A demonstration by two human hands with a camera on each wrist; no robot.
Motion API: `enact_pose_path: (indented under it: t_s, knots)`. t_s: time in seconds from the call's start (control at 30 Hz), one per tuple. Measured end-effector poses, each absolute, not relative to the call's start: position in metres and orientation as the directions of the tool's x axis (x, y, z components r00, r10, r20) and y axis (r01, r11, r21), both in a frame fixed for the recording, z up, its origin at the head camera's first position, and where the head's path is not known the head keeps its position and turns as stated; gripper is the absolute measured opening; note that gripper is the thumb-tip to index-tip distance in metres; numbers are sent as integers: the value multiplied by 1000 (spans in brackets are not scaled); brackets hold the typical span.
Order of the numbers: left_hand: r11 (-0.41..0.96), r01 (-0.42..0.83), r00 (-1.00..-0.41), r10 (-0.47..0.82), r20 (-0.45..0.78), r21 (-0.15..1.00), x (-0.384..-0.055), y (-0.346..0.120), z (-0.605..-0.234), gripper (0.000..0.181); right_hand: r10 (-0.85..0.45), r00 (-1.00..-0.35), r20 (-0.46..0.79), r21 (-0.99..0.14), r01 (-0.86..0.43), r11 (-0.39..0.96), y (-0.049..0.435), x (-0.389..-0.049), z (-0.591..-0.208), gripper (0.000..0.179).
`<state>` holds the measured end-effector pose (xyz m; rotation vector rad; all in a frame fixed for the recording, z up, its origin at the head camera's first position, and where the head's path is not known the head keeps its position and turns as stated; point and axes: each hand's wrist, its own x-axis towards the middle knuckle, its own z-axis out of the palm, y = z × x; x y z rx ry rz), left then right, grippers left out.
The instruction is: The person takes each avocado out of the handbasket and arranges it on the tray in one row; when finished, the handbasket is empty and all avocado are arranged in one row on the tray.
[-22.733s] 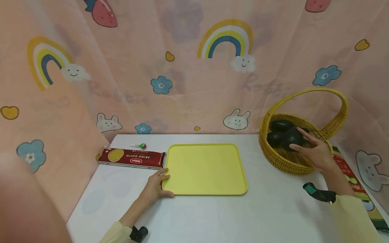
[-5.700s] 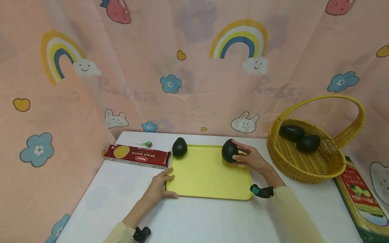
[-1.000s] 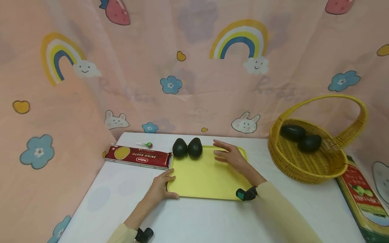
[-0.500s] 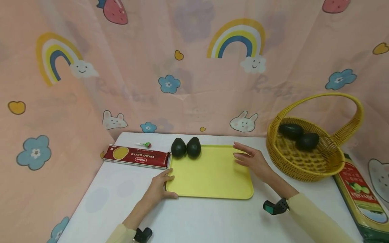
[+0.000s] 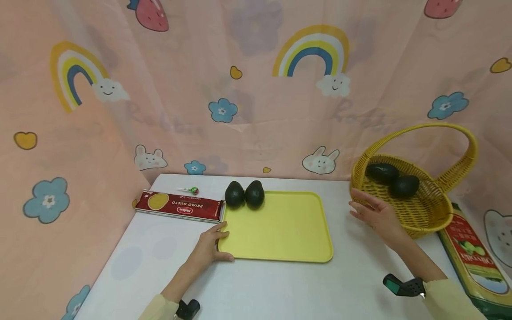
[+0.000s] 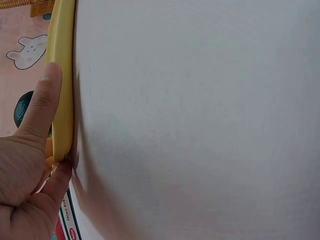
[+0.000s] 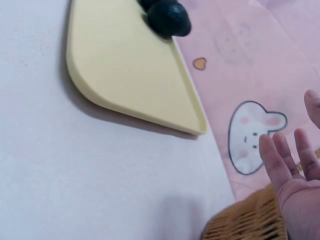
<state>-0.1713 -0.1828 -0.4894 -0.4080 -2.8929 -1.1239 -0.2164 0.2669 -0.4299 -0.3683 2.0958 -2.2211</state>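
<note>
My left hand (image 5: 206, 246) holds the near left corner of a yellow tray (image 5: 280, 231); in the left wrist view its thumb (image 6: 42, 102) lies along the rim and a fingertip touches the corner. Two dark avocados (image 5: 234, 194) stand side by side at the tray's far left. My right hand (image 5: 380, 220) is at the left side of a yellow wicker basket (image 5: 420, 224), fingers extended, holding nothing. Inside the basket lie two more avocados (image 5: 405, 186). In the right wrist view the spread fingers (image 7: 272, 160) appear above the basket's edge.
A red spaghetti packet (image 5: 180, 206) lies left of the tray, with a small lollipop (image 5: 191, 190) behind it. A green and red bag (image 5: 476, 258) lies at the right, partly behind the basket. A pink printed cloth (image 5: 256, 133) hangs along the back of the white table.
My right hand has moved right from the tray to the basket. Earlier it carried an avocado, which now stands beside the first on the tray. My left hand stays at the corner.
</note>
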Motion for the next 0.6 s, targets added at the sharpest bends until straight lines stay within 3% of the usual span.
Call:
enact_pose_path:
  t_s: [0.23, 0.4, 0.5, 0.6]
  knots:
    - [707, 232, -970, 223, 100, 668, -172, -183, -488, 72, -47, -983, 178, -972, -168, -166, 307, -216, -424, 41]
    - [719, 224, -972, 216, 94, 658, -171, -184, -490, 72, 215, -977, 18, -996, -37, -85, 349, -242, -440, 47]
    - [717, 227, -971, 219, 96, 659, -170, -184, -492, 72, 371, -917, -147, -985, 101, -139, 367, -260, -448, 59]
    - [717, 231, -969, 226, 95, 658, -170, -183, -494, 72, 431, -859, -275, -955, 194, -223, 373, -266, -444, 73]
